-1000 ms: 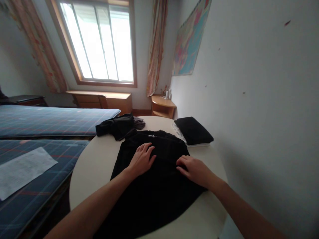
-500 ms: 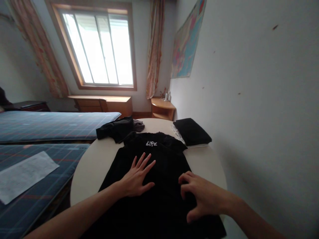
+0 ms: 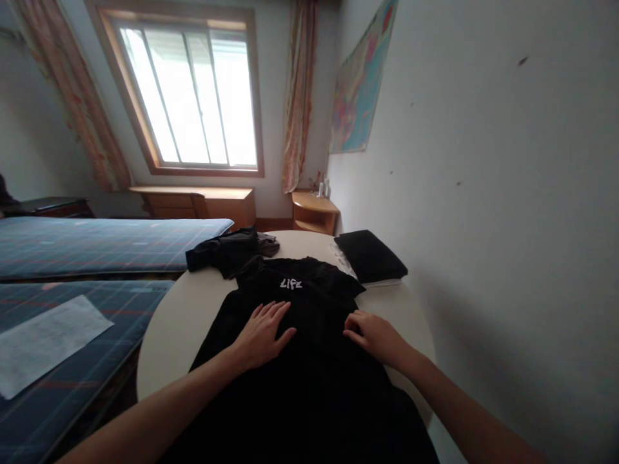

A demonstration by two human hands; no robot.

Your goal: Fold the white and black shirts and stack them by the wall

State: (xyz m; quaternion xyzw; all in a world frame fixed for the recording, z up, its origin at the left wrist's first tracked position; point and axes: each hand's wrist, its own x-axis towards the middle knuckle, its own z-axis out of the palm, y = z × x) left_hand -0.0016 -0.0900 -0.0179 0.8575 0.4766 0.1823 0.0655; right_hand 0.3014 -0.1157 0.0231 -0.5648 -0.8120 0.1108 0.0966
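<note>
2 hands: both lie on 1 black T-shirt, nothing gripped.
Table [image 3: 169, 335]: round and pale, bearing every garment here.
Black T-shirt [image 3: 309, 361]: spread flat across the table, collar away from the person, white lettering by the neck.
Change: 0.5 s ago the right hand hovered clawed above the cloth and the left fingers were fanned; now both press down nearer the chest, so smoothing looks under way (my reading).
Folded stack [image 3: 370, 256]: dark cloth over something white, right of the collar.
Crumpled garment [image 3: 227, 248]: dark heap just beyond the left shoulder.
Left hand [image 3: 264, 332]: palm down, fingers together and extended.
Right hand [image 3: 374, 335]: flat, fingers slightly curled, resting on the fabric.
Hidden: hem cut off by the frame; sleeves hard to make out, black on black.
</note>
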